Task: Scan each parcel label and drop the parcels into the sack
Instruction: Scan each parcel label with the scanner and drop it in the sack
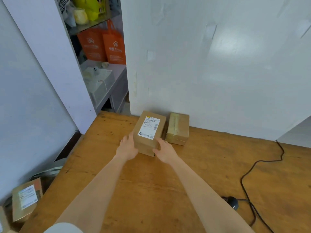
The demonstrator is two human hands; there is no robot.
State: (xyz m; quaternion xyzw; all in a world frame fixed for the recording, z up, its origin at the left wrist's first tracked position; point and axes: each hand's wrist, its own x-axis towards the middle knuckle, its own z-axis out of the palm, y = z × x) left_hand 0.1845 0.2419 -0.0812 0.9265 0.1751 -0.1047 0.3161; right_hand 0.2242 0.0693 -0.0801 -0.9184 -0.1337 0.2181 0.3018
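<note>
reference item: labelled parcel (149, 133), a brown carton on the wooden bench (151, 190). its white label (149, 127) faces up, with the barcode at the end away from the person. whether the carton rests flat or is raised slightly off the bench cannot be told.

left hand (127, 147): set against the near left corner of the labelled parcel. the grip is wide. the fingers are straight and spread out to the left, the thumb lies along the carton's left edge, and nothing is enclosed.

right hand (165, 151): set on the near right corner of the labelled parcel. the grip is closed round that corner, with the thumb across the near face and the fingers up the right side.

second parcel (177, 130): just to the right of the labelled parcel, taped face up, its far end at the white wall (210, 73).

scanner (233, 202): a dark unit on the bench, well to the right of the labelled parcel and nearer the person. a black cable (249, 172) runs from it in loops toward the wall.

third parcel (27, 199): below bench level, far to the left of the labelled parcel and nearer the person, tilted, label up. grey sheet material (50, 170) lies beside it; whether this is the sack cannot be told.

orange bags (114, 46): upright on a shelf beyond the labelled parcel, to its left.
</note>
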